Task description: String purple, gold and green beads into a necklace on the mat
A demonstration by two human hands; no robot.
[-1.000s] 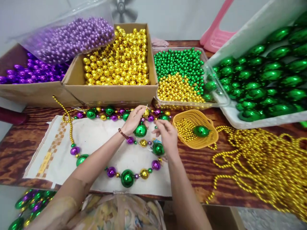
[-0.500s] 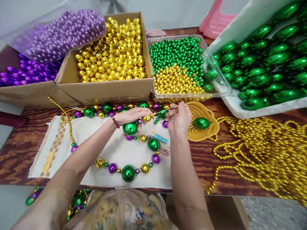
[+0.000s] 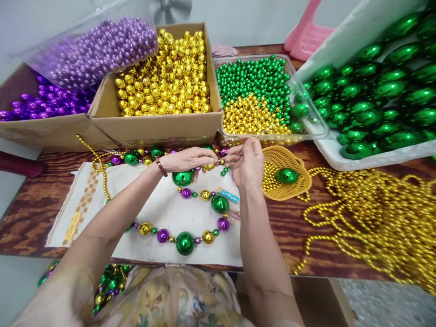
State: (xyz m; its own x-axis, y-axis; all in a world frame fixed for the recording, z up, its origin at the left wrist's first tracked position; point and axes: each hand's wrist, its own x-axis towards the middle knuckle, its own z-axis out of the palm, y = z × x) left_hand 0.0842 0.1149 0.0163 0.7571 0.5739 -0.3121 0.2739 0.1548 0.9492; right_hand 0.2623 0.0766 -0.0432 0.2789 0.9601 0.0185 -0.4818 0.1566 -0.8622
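My left hand [image 3: 190,159], with a brown bead bracelet at the wrist, is closed on a bead strand. A large green bead [image 3: 182,178] hangs below its fingers, and a gold bead [image 3: 208,167] shows at the fingertips. Close beside it, my right hand [image 3: 249,162] pinches a thin pale cord [image 3: 267,131], whose free end sticks out up and to the right. The finished-looking bead necklace [image 3: 185,243] of green, purple and gold balls curves over the white cloth [image 3: 153,204]. Small green beads [image 3: 225,171] lie near my hands.
Behind stand a box of gold beads [image 3: 156,125], a purple bead box [image 3: 44,129], a clear tub [image 3: 272,136] of small beads and a foam box [image 3: 335,159] of green balls. A yellow basket [image 3: 303,181] and gold bead strings [image 3: 374,218] lie right.
My right hand has come left, close to my left hand. The cord that was stretched between the hands now points up and right from my right fingers.
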